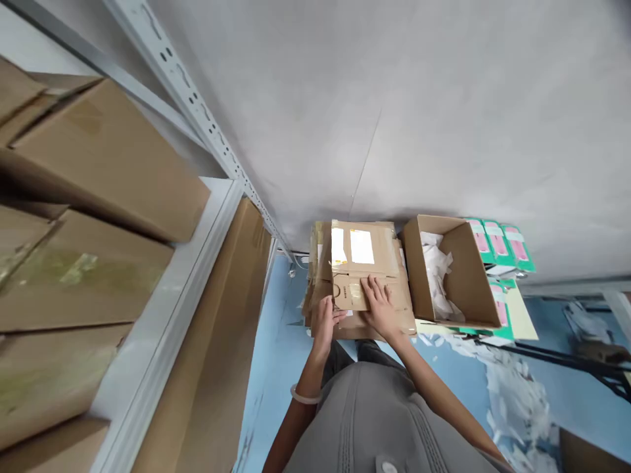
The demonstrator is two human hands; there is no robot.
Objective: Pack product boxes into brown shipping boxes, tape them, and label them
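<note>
A flattened cardboard box point(369, 266) with two white labels lies on top of a stack of flattened cardboard point(323, 263) near my legs. My right hand point(382, 309) rests palm down on its lower part, fingers spread across the brown surface. At the lower left corner is my left hand point(325, 323), its fingers and thumb closed around the edge of the same flattened box. A strip of clear tape and a half-round cut-out show on the lower flap between the hands.
To the right stands an open cardboard box point(476, 279) with crumpled white paper point(436, 269) inside. Green and pink packages point(497, 240) lie beyond it. Paper scraps point(517, 387) litter the blue floor. A metal shelf post point(197, 108) and stacked cartons point(108, 164) rise at left.
</note>
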